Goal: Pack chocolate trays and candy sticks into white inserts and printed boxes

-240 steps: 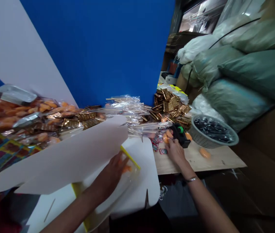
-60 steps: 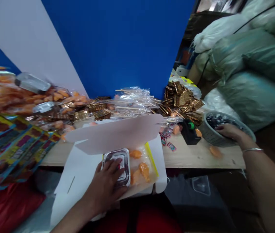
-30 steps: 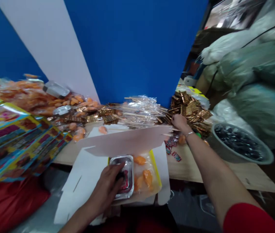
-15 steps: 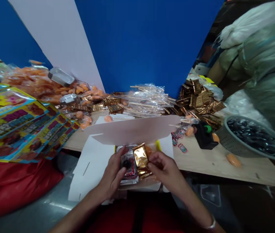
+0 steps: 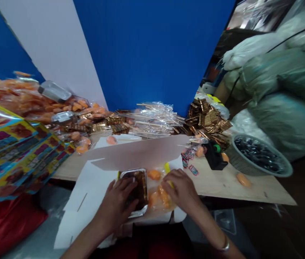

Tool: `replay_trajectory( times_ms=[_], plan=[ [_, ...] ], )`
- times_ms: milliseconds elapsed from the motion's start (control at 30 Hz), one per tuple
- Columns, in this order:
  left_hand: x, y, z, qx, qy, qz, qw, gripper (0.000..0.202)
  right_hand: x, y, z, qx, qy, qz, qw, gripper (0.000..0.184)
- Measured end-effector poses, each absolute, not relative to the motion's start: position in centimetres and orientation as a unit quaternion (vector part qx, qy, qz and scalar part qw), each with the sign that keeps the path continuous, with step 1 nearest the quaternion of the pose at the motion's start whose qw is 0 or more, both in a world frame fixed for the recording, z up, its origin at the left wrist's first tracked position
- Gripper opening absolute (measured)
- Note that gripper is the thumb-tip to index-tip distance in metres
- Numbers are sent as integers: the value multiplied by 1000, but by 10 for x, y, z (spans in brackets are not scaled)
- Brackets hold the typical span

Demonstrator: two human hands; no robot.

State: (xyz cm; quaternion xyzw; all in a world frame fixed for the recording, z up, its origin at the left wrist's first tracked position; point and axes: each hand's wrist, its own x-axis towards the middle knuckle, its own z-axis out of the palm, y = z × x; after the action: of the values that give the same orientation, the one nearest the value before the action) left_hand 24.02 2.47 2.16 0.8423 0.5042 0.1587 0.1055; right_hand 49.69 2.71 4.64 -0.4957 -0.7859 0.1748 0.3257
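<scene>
My left hand [image 5: 116, 205] lies over the near edge of a foil tray [image 5: 136, 190], its fingers on the rim. Gold-wrapped flat packets [image 5: 138, 189] fill the tray and hide its contents. My right hand [image 5: 180, 190] rests on a clear plastic bag [image 5: 160, 196] of orange sweets, right beside the tray, and covers part of the bag's yellow strip [image 5: 167, 168]. Both stand inside an unfolded white cardboard box [image 5: 87, 187], whose lid [image 5: 138, 153] stands up behind them.
A wooden tabletop [image 5: 222, 185] carries heaps of gold packets [image 5: 206, 120], cellophane-wrapped sticks [image 5: 152, 120], a black stapler-like tool [image 5: 214, 156] and a grey basket [image 5: 258, 156]. Printed packaging sheets [image 5: 14, 147] lie at left. Large bagged sacks [image 5: 284, 82] fill the right.
The gold packets my right hand held now lie in the foil tray. My right hand has moved right and down onto the plastic bag. The view has shifted slightly.
</scene>
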Motion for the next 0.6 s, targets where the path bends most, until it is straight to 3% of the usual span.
replay_trajectory(
  times_ms=[100, 233, 500, 600],
  plan=[
    [240, 30, 27, 831, 524, 144, 117, 39, 512, 22, 38, -488, -813, 155, 276, 18],
    [260, 30, 38, 805, 569, 122, 117, 71, 510, 14, 32, -501, -812, 150, 259, 21],
    [262, 28, 37, 828, 555, 58, 50, 54, 500, 11, 34, -508, -824, 137, 210, 22],
    [255, 29, 33, 836, 544, 55, 44, 51, 515, 15, 33, -473, -817, 199, 263, 18]
  ],
)
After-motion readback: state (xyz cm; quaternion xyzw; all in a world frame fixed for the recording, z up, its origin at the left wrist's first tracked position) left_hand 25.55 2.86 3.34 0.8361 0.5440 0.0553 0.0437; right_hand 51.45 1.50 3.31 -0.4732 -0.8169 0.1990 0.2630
